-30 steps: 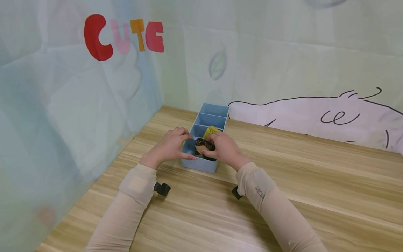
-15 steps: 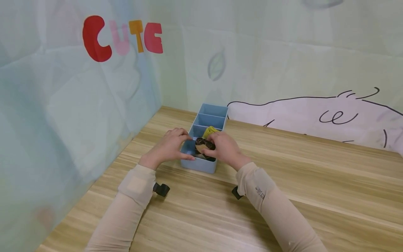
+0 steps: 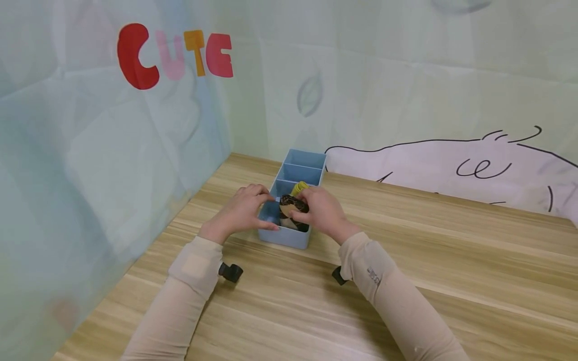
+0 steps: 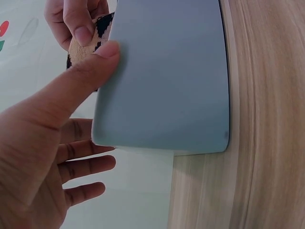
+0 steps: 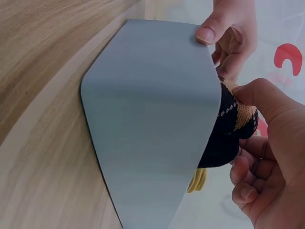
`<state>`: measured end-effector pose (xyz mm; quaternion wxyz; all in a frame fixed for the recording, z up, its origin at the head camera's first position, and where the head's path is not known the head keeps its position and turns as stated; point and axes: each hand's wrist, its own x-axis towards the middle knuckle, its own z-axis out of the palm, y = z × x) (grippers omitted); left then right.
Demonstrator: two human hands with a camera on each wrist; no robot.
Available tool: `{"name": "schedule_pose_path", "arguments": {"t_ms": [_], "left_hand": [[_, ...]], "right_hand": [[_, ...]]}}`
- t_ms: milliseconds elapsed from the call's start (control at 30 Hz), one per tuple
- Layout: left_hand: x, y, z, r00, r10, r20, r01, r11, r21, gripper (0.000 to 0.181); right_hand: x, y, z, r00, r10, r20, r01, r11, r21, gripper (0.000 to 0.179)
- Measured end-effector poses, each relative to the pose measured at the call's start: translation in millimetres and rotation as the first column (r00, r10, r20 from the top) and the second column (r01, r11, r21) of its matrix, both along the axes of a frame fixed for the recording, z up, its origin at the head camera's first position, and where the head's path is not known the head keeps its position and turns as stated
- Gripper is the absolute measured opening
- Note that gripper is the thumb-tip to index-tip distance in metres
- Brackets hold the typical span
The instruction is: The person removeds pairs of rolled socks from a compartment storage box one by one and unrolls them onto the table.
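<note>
A folded black-and-tan knit sock (image 3: 289,206) stands partly in the nearest compartment of a long blue divided box (image 3: 284,236). My right hand (image 3: 322,213) pinches it from the right, thumb in front and fingers behind. In the right wrist view the sock (image 5: 228,117) bulges above the rim. My left hand (image 3: 239,210) spans the box's near left corner. Its thumb rests on the front wall's rim in the left wrist view, and the other fingers extend loosely beside the left wall. A yellow folded cloth item (image 3: 299,187) sits in the second compartment, partly hidden by my right hand.
Two farther compartments (image 3: 300,174) of the box reach toward the back wall. The box stands on a wood-grain table (image 3: 280,301) near a corner of printed fabric walls (image 3: 397,95). Black wrist mounts (image 3: 231,272) hang below both sleeves.
The right hand has shifted very slightly on the sock, and a little more of its light lower part shows. The left hand stays at the box corner. The view has drifted slightly.
</note>
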<state>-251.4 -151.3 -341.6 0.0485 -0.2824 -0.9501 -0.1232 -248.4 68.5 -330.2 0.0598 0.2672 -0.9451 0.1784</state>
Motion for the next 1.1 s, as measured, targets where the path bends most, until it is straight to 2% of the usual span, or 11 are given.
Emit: {"name": "schedule_pose_path", "arguments": {"t_ms": [333, 1100], "left_hand": [[2.1, 1.4, 3.0, 1.0, 0.009, 0.025, -0.009, 1.0, 0.006, 0.073], [6.4, 6.8, 6.8, 1.0, 0.004, 0.019, -0.003, 1.0, -0.013, 0.072]], "right_hand": [[2.9, 2, 5.6, 0.999, -0.022, -0.024, 0.022, 1.0, -0.015, 0.04], [7.2, 7, 14.8, 0.997, -0.052, -0.053, 0.051, 0.999, -0.018, 0.045]]}}
